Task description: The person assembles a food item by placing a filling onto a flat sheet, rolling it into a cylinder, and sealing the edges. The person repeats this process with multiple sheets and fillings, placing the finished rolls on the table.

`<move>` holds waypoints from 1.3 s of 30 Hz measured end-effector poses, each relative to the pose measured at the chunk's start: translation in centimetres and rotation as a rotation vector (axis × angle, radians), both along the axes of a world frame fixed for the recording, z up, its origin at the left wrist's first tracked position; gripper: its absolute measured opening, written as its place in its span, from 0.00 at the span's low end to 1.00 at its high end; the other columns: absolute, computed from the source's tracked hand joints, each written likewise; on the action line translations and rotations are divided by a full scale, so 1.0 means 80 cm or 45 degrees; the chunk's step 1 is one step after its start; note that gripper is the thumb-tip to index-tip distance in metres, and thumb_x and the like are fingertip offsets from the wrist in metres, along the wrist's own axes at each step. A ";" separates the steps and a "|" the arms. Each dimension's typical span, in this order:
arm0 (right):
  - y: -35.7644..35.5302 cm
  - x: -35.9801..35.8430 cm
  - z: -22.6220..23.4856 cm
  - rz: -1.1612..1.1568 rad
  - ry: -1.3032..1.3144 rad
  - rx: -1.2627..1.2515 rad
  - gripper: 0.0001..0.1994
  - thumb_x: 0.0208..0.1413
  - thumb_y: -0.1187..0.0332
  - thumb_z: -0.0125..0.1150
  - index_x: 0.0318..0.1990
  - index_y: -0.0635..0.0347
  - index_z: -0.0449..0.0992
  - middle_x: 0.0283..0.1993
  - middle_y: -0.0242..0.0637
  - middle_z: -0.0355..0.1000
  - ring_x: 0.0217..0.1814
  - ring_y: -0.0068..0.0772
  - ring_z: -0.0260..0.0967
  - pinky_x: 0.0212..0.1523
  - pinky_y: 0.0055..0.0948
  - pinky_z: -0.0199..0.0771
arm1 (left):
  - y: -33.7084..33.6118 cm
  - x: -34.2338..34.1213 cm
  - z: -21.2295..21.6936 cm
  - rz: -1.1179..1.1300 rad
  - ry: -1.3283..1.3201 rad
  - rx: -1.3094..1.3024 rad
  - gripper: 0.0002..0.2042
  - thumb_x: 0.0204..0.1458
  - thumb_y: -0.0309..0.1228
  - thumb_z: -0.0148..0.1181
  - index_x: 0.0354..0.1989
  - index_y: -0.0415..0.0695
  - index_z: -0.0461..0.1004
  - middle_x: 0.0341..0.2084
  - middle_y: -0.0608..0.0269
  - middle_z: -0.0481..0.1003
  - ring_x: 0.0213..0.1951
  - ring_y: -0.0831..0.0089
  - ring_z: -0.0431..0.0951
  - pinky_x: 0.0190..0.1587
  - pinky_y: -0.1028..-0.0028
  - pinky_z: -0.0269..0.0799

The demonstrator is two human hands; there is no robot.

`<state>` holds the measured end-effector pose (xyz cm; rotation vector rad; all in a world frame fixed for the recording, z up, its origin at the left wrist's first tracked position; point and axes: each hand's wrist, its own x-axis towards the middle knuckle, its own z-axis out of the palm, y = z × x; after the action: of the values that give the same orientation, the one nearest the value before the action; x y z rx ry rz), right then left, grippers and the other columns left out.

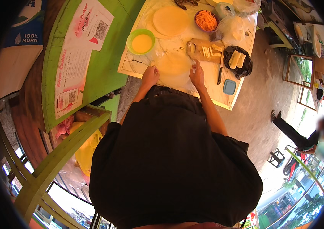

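Observation:
A thin, pale round wrapper sheet (173, 64) lies on the marble-patterned table between my hands. My left hand (150, 75) is closed in a pinch at the sheet's left edge. At its right edge is my right hand (197, 76), with the fingers apart and the tips near the sheet. Beyond it rests a stack of round wrappers (169, 21). A green bowl of yellow liquid (142, 43) stands at the far left. To the right, a wooden cutting board (193, 49) bears pale cut sticks (208, 51).
A knife (220, 70) lies beside the board. Rolled pieces (237, 60) sit in a black plastic bag (247, 68), near a grey-blue lidded box (229, 87). Farther back are a bowl of orange shreds (206, 20) and clear bags (234, 29). A person (303, 137) sits at right.

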<state>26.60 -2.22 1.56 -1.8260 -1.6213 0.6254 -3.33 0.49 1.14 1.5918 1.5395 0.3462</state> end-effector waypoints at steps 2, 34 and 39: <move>0.000 0.001 0.006 0.027 -0.032 -0.026 0.34 0.56 0.76 0.65 0.71 0.66 0.63 0.48 0.53 0.80 0.53 0.59 0.76 0.54 0.51 0.75 | 0.004 0.007 0.010 -0.009 0.078 0.142 0.21 0.50 0.27 0.70 0.55 0.43 0.76 0.46 0.52 0.75 0.48 0.52 0.77 0.52 0.58 0.75; -0.011 0.003 0.020 0.359 -0.104 -0.172 0.50 0.55 0.69 0.73 0.82 0.59 0.47 0.73 0.57 0.63 0.74 0.64 0.61 0.72 0.52 0.63 | 0.007 0.002 -0.003 -0.513 0.019 0.435 0.62 0.40 0.37 0.83 0.83 0.50 0.45 0.80 0.42 0.47 0.80 0.44 0.47 0.78 0.47 0.49; -0.021 -0.002 0.033 0.374 -0.248 -0.104 0.53 0.54 0.66 0.75 0.83 0.58 0.44 0.77 0.56 0.60 0.76 0.62 0.59 0.73 0.52 0.61 | 0.005 0.000 0.005 -0.583 0.076 0.409 0.67 0.35 0.37 0.86 0.84 0.53 0.42 0.81 0.43 0.45 0.80 0.43 0.46 0.79 0.47 0.48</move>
<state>26.41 -3.88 4.20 -1.7659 -2.0449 0.6642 -3.32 0.86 1.58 2.1636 1.1521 0.2998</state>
